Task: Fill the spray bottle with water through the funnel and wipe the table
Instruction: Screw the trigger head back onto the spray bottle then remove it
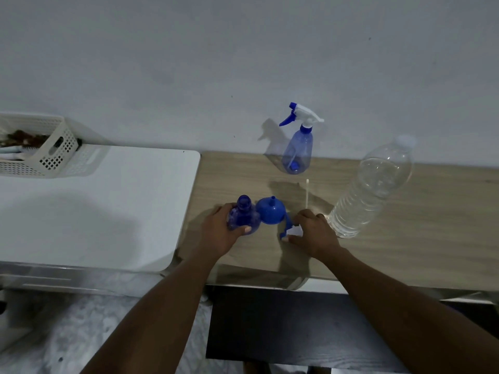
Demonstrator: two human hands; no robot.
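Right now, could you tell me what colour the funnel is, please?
The funnel is solid blue; the head view shows it best.

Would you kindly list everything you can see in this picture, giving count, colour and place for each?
open spray bottle: one, blue, head off, near the table's front edge
funnel: one, blue, wide end down, just right of that bottle
spray head: one, white and blue, on the table, tube pointing toward the wall
second spray bottle: one, pale blue, head on, by the wall
water bottle: one, clear, white cap, right of the hands
table: one, light wood
white surface: one, left of the table
basket: one, white, perforated, far left
left hand: grips the open spray bottle
right hand: holds the spray head
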